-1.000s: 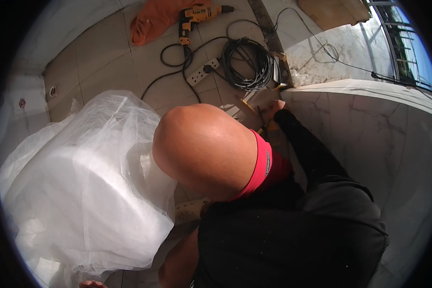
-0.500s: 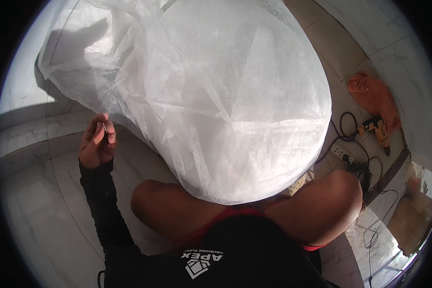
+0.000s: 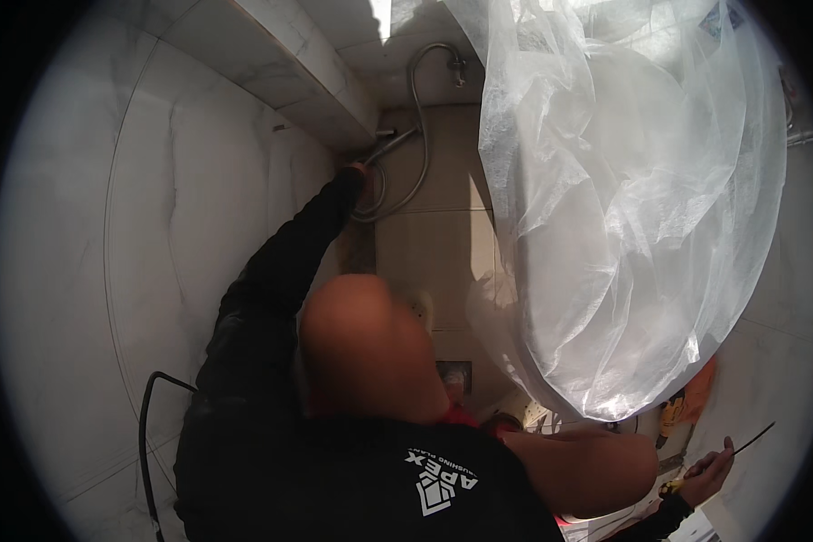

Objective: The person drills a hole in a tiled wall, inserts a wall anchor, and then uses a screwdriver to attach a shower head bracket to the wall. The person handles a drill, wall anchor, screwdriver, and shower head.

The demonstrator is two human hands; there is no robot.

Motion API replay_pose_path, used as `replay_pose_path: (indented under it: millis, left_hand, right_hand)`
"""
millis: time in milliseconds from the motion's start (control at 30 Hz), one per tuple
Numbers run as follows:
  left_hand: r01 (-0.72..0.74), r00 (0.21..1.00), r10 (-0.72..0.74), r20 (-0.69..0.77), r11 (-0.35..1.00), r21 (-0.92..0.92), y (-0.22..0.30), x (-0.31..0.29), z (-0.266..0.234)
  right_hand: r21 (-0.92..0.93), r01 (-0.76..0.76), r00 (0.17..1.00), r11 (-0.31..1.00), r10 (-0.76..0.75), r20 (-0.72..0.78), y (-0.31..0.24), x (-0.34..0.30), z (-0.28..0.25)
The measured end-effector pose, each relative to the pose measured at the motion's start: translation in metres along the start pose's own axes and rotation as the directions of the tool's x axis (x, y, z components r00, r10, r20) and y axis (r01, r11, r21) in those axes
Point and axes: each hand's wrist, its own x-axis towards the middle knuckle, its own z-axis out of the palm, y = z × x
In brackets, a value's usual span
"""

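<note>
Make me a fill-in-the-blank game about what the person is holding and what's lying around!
1. Of the thin dark rod and the cloth, the person's right hand holds the ____.
2. Of the bendy grey hose and that cloth, the person's left hand is nearer the ____.
3. The big see-through sheet is coloured ____.
4. The cloth is coloured ____.

Missing words: rod; hose; white; orange.

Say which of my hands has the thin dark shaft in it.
Your right hand, at the lower right: the thin dark shaft points out from it. Your left hand is by the grey hose, with no such shaft showing.
</note>
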Motion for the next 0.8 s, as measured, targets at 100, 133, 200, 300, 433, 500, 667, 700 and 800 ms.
replay_pose_path:
  millis: [100, 133, 200, 300, 433, 500, 667, 700, 800]
  left_hand:
    - [-0.148, 0.896, 0.373, -0.240, 0.761, 0.631, 0.013, 0.016, 0.028]
    - [-0.188, 0.834, 0.491, -0.251, 0.681, 0.708, 0.023, 0.018, 0.031]
    - [-0.210, 0.851, 0.503, -0.153, 0.591, 0.779, 0.047, 0.029, 0.033]
    - [-0.191, 0.864, 0.497, -0.080, 0.470, 0.862, 0.081, 0.070, 0.039]
    - [-0.252, 0.886, 0.462, 0.047, 0.394, 0.884, 0.093, 0.135, 0.053]
    - [-0.288, 0.855, 0.513, 0.073, 0.352, 0.891, 0.090, 0.149, 0.062]
    - [-0.232, 0.858, 0.513, -0.016, 0.415, 0.880, 0.118, 0.097, 0.049]
    - [-0.206, 0.861, 0.507, -0.048, 0.434, 0.877, 0.130, 0.070, 0.038]
    - [-0.305, 0.908, 0.420, 0.007, 0.648, 0.697, 0.162, -0.044, -0.004]
  right_hand:
    - [0.049, 0.091, 0.989, 0.995, -0.096, 0.114, -0.041, 0.000, 0.010]
    - [0.074, 0.116, 0.983, 0.991, -0.125, 0.133, -0.048, -0.003, 0.010]
    - [0.122, 0.095, 0.983, 0.988, -0.113, 0.144, -0.057, -0.010, 0.011]
    - [0.147, 0.061, 0.963, 0.987, -0.097, 0.250, -0.065, -0.023, 0.010]
    - [0.065, -0.042, 0.959, 0.997, 0.022, 0.282, -0.075, -0.042, 0.016]
    - [0.056, -0.034, 0.957, 0.998, 0.016, 0.289, -0.081, -0.050, 0.023]
    - [0.158, 0.078, 0.935, 0.984, -0.127, 0.331, -0.111, -0.062, 0.045]
    - [0.213, 0.107, 0.926, 0.971, -0.175, 0.334, -0.121, -0.063, 0.052]
    - [0.518, 0.156, 0.719, 0.841, -0.456, 0.525, -0.163, -0.065, 0.083]
